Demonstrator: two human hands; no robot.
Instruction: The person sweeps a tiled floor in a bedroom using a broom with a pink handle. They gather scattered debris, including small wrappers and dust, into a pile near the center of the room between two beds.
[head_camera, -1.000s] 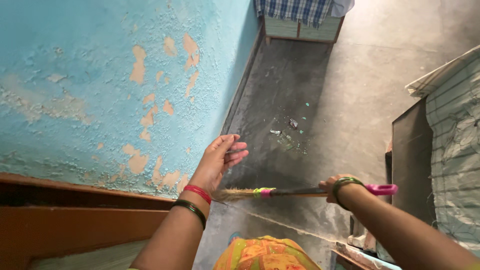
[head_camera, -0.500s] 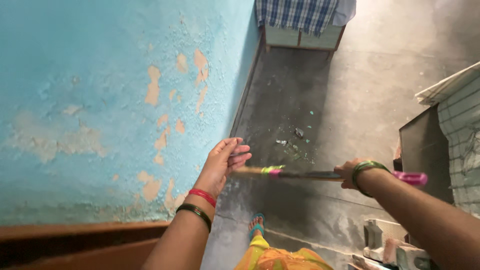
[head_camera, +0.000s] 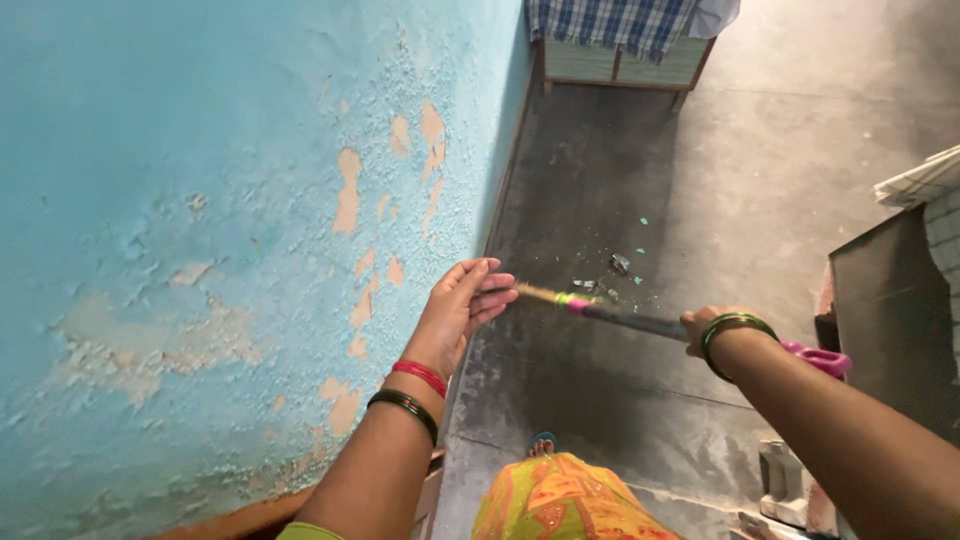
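Turquoise plaster wall (head_camera: 200, 200), peeling in tan patches, fills the left of the single head view, with a grey concrete floor (head_camera: 760, 180) running away to the right. Right hand (head_camera: 708, 327) is clenched around the dark handle of a slim grass broom with pink and green binding and a pink end cap (head_camera: 620, 318), held level across the middle of the scene. Left hand (head_camera: 462, 305) is loose and open, fingers spread, with the broom's straw tip touching or just beside its fingertips; which one, I cannot tell. Tidying the bristles goes best, I judge, with the right grip firm and the left palm pressing the tip squarely. Beyond the broom, a scatter of small debris and green flecks (head_camera: 612, 275) lies on the floor near the wall. Counted: one broom, two hands, two bangles on the left wrist, one green on the right, one sandalled foot (head_camera: 541, 443) near, one checked-cloth cabinet (head_camera: 620, 40) far.
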